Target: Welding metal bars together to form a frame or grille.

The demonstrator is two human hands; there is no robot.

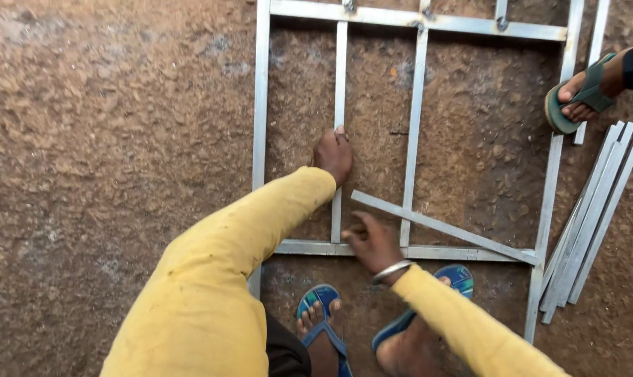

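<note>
A grey metal frame (261, 105) of welded bars lies flat on reddish dirt ground. My left hand (333, 153) rests on one upright inner bar (340, 77), gripping it near its middle. My right hand (372, 241), with a silver bangle at the wrist, sits palm down with fingers spread on the frame's lower crossbar (463, 253), close to the near end of a loose metal strip (442, 227) that lies slanted across the frame. Both arms wear yellow sleeves. My feet in blue sandals (321, 299) stand just below the crossbar.
A bundle of several loose metal strips (592, 223) lies on the ground right of the frame. Another person's foot in a green sandal (575, 94) stands on the frame's right side bar at the upper right. Bare dirt stretches to the left.
</note>
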